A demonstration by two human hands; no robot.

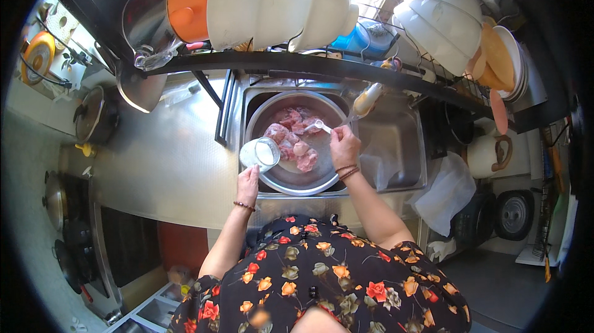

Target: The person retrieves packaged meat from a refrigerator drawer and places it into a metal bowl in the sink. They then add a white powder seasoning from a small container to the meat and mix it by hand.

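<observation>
A wide stainless steel basin (pixel 260 119) sits in the left bowl of the sink, with raw meat chunks (pixel 292 140) in it. My left hand (pixel 248 187) grips a clear glass jar (pixel 260 153) holding white powder or granules, tilted over the basin's left rim. Between the fingers of my right hand (pixel 345 145) is a small white spoon (pixel 320 125), its bowl above the meat near the basin's right side. Whether the spoon carries any of the white contents is too small to tell.
Overhead, a black dish rack (pixel 297 61) holds white bowls (pixel 436 17) and an orange-and-white stack. A faucet (pixel 366 101) reaches over the sink's right bowl (pixel 394 133), where a clear plastic bag (pixel 378 166) lies. To the left stretches a steel counter (pixel 158 166) with a lidded pot (pixel 95 115).
</observation>
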